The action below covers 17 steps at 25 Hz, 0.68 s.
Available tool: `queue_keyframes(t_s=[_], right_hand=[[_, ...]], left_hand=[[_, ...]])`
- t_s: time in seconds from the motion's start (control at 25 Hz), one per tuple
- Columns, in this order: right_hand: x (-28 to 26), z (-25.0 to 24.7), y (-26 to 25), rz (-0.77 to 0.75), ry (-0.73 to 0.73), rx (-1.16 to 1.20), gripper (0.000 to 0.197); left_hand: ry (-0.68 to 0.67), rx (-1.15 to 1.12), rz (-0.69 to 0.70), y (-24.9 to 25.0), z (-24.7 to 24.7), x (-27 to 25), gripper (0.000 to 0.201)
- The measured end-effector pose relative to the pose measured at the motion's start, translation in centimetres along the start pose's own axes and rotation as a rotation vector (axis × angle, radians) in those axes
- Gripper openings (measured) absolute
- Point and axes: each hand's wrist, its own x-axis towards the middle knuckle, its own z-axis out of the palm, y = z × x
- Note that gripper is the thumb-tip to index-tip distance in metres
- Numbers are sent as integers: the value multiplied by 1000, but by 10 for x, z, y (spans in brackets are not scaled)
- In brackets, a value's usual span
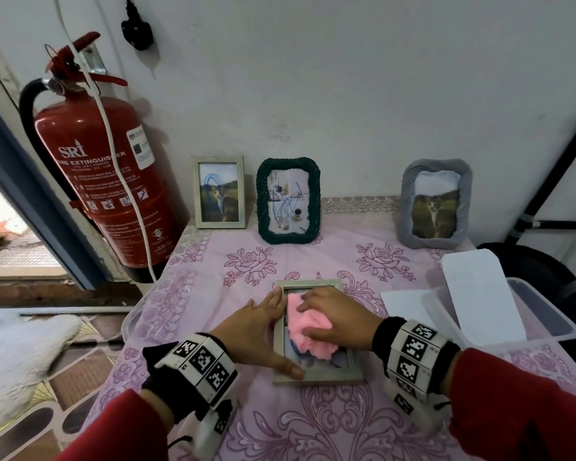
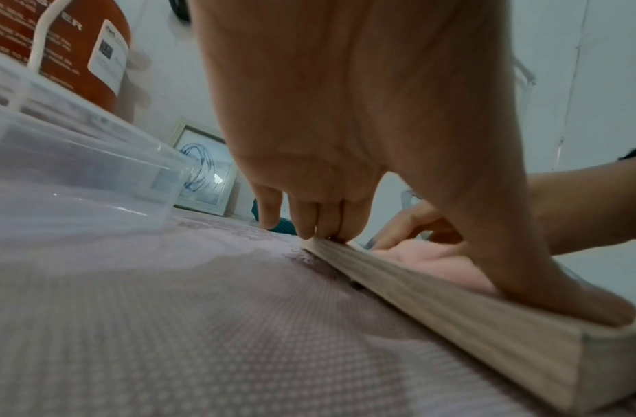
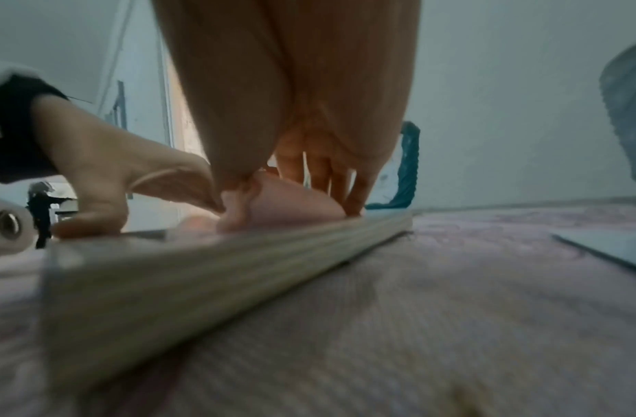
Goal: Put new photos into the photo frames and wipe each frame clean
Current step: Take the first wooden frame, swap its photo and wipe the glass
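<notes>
A pale wooden photo frame (image 1: 330, 374) lies flat, glass up, in the middle of the pink flowered tablecloth. My left hand (image 1: 266, 327) presses on its left rail with straight fingers, the thumb stretched along the near rail. My right hand (image 1: 333, 317) holds a pink cloth (image 1: 308, 324) bunched between thumb and fingers on the glass. In the left wrist view, the left hand (image 2: 345, 141) bears on the rail (image 2: 452, 304) beside the cloth (image 2: 434, 262). In the right wrist view, the right hand (image 3: 291, 84) pinches the cloth (image 3: 291, 203) above the frame (image 3: 202, 268).
Three frames stand against the back wall: a pale wooden one (image 1: 219, 192), a dark green one (image 1: 288, 200) and a grey one (image 1: 435, 202). A clear plastic box (image 1: 546, 331) with a white sheet (image 1: 479, 294) sits at the right. A red fire extinguisher (image 1: 107, 181) hangs left.
</notes>
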Motion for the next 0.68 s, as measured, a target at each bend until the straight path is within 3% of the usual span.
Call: queue_keyframes(t_s=[0.08, 0.44, 0.68], right_hand=[[0, 2, -1, -51, 23, 19, 38], [-40, 3, -13, -281, -14, 54, 18], [-26, -8, -3, -130, -7, -230, 19]], left_hand=[[-2, -16, 3, -1, 1, 0, 131], [-41, 145, -2, 4, -7, 0, 130], [-62, 153, 6, 5, -9, -2, 128]])
